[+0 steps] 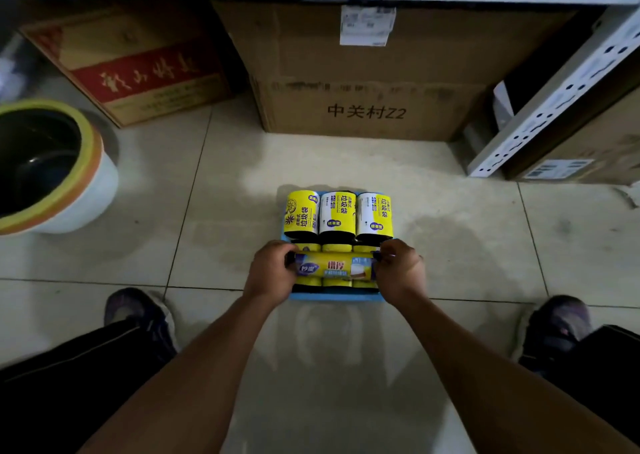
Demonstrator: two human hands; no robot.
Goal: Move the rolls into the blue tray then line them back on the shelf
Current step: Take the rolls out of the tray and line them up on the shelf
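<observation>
We gripped the long roll [334, 266] by its ends, left hand [272, 270] and right hand [398, 270], fearing it could slide off the rolls [337, 213] filling the blue tray [337, 297].

Glossy-wrapped rolls [337, 216], matt cardboard box [363, 73], smooth tiled floor [225, 211].

Left hand [273, 272], right hand [398, 270] grip opposite roll [334, 268] ends, fingers [277, 247] curled.
</observation>
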